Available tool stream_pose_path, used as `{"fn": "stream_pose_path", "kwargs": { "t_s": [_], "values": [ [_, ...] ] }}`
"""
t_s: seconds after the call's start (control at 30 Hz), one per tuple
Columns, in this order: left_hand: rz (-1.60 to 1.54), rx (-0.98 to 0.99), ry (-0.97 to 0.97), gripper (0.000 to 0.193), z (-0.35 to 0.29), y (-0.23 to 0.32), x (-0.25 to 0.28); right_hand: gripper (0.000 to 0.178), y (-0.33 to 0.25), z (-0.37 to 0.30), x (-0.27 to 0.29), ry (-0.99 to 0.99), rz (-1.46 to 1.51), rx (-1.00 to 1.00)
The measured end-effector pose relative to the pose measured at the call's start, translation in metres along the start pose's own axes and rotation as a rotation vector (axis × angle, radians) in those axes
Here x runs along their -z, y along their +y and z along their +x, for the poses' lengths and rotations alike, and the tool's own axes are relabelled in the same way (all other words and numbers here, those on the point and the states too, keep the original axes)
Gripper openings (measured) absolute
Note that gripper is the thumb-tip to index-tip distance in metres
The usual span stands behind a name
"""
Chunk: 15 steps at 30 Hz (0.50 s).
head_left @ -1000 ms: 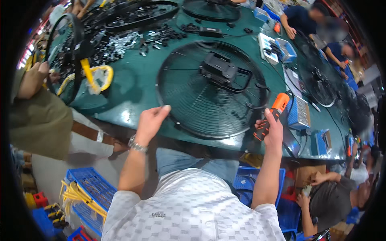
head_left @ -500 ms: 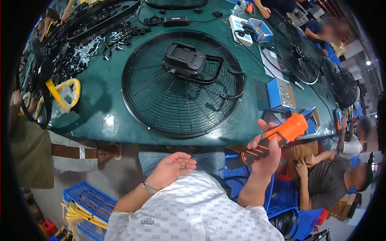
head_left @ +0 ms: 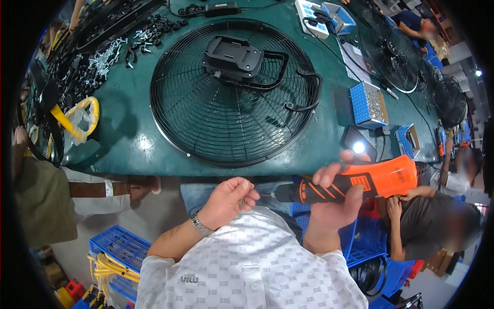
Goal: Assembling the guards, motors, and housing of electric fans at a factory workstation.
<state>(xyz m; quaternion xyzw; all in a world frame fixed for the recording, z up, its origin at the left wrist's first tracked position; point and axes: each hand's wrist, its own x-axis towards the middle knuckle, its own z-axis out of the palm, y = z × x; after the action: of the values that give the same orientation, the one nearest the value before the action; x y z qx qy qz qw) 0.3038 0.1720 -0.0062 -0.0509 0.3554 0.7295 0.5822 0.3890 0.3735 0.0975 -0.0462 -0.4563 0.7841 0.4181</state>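
My right hand (head_left: pixel 334 198) grips an orange and black electric screwdriver (head_left: pixel 360 184), held level in front of my chest with its tip pointing left. My left hand (head_left: pixel 229 198) is curled at that tip, fingers pinched around something too small to make out. Both hands are off the table, just below its near edge. On the green table (head_left: pixel 123 134) ahead lies a large round black wire fan guard (head_left: pixel 231 92) with a black motor housing (head_left: pixel 234 55) and a black handle on top of it.
A blue box of screws (head_left: pixel 369 104) and a dark phone (head_left: pixel 357 144) lie right of the guard. Loose black parts and screws (head_left: pixel 103 56) are heaped at the far left, beside a yellow-handled tool (head_left: pixel 77 116). Other people sit left and right. Blue crates (head_left: pixel 121 247) stand on the floor.
My left hand pulled back from the guard's rim to my chest. The right hand brought the screwdriver down from the table edge and turned it level, so its tip meets my left fingers.
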Motion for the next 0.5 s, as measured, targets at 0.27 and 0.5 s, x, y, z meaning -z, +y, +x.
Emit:
{"fn": "stream_pose_path", "kwargs": {
  "t_s": [0.27, 0.5],
  "values": [
    [-0.085, -0.017, -0.003, 0.029, -0.0021, -0.0078, -0.0006, 0.068, 0.0043, -0.0070, -0.0108, -0.060, -0.015, -0.018],
    [-0.017, -0.027, -0.045, 0.025, -0.0067, -0.0091, -0.0027, 0.069, 0.0016, -0.0107, -0.0094, -0.029, -0.033, -0.006]
  ]
}}
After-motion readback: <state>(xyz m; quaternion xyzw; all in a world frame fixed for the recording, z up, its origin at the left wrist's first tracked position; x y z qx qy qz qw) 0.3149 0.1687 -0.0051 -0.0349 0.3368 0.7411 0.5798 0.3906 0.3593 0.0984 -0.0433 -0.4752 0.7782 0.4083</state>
